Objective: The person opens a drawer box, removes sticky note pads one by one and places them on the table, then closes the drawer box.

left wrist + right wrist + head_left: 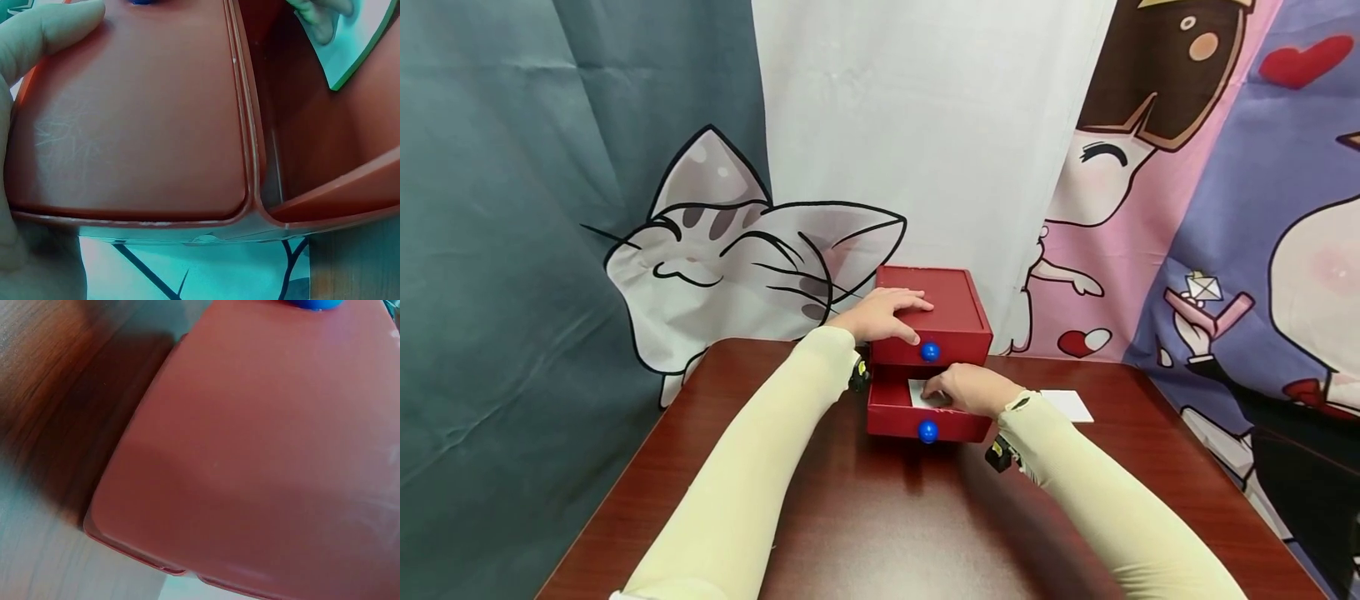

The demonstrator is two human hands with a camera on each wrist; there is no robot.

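Note:
A red two-drawer box (947,293) stands on the table, its lower drawer (891,422) pulled out and its upper one closed. My left hand (880,315) rests on the box's top left edge, fingers stretched over the top and thumb by the upper drawer's front. Inside the lower drawer, my right hand (976,388) reaches down, fingers bent at a white card (917,392). The left wrist view shows those fingertips against the card (356,53), which stands tilted above the drawer floor. In the right wrist view only a red drawer front (250,450) shows, with no hand.
Another white sheet (1067,406) lies on the table (865,517) right of the box, partly behind my right sleeve. Blue round knobs mark the upper (930,352) and lower (928,431) drawer fronts. A printed curtain (925,125) hangs close behind the box.

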